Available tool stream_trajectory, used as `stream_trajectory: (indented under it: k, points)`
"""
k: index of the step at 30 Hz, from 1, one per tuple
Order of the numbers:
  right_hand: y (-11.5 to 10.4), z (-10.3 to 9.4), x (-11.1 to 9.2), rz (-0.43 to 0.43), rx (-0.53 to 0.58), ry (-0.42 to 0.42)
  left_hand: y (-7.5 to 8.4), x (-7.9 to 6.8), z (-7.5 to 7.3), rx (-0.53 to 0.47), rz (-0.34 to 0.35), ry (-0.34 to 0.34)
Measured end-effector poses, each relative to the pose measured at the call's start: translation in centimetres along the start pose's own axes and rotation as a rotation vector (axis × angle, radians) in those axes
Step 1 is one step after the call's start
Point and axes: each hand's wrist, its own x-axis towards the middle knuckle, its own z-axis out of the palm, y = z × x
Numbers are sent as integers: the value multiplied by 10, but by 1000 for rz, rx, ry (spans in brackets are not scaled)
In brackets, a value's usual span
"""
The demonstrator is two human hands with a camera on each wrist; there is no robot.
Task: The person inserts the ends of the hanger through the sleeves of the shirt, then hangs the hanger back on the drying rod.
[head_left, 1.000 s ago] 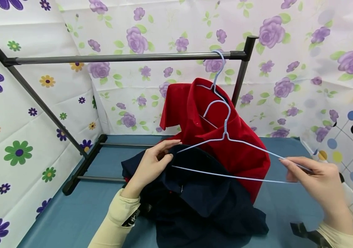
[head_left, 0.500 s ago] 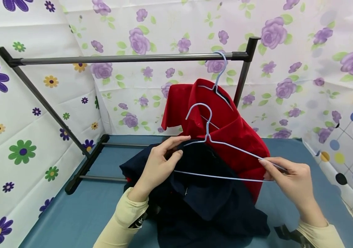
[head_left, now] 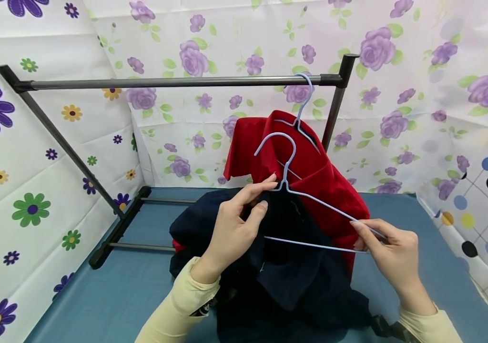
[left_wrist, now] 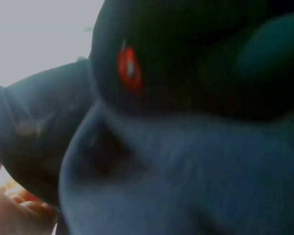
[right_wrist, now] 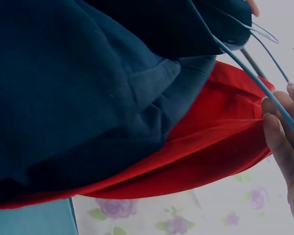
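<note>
My left hand (head_left: pixel 236 228) pinches the navy shirt (head_left: pixel 289 300) at its collar opening, with thumb and fingers at the cloth. A light blue wire hanger (head_left: pixel 286 174) has its left end inside that collar, hidden by cloth and hand. Its hook stands up above the neckline, curving to the left. On the right, my right hand (head_left: pixel 391 255) pinches the hanger's sloping arm near its outer end, outside the shirt. In the right wrist view the hanger wire (right_wrist: pixel 245 66) runs from the fingers (right_wrist: pixel 279 129) to the navy collar. The left wrist view is mostly dark, blurred cloth (left_wrist: pixel 186 171).
Just behind, a red shirt (head_left: pixel 338 190) hangs on another light blue hanger (head_left: pixel 307 97) at the right end of the black rack's rail (head_left: pixel 175 82). The rack's left foot (head_left: pixel 117 233) stands on the blue tabletop (head_left: pixel 76 305). Flowered sheets (head_left: pixel 227 43) line the back and sides.
My right hand has moved left, carrying the hanger further into the navy collar. My left hand has shifted right and slightly up with the collar edge, closer to the hanger's neck.
</note>
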Motion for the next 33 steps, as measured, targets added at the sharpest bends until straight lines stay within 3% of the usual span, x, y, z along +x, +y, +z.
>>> stream_trajectory:
  k: [6,9,11,15,18,22,25,29,33]
  points:
    - [-5,5,0,14,80,44,7,3,9,-37,26,-12]
    - [-9,6,0,29,120,66,10,3,2,-21,57,-30]
    - [-10,7,1,33,144,77,12,4,-6,6,120,-15]
    - [-9,9,1,31,160,77,12,9,-30,207,320,84]
    - [-7,10,1,22,169,70,7,13,-53,413,369,127]
    - [-6,10,0,15,185,78,-4,14,-85,600,232,2]
    - [-5,9,-1,20,182,77,-12,11,-105,653,98,-126]
    - [-5,8,-1,18,211,83,-25,6,-124,596,-18,-239]
    - [-5,8,0,12,239,82,-38,1,-134,522,-32,-274]
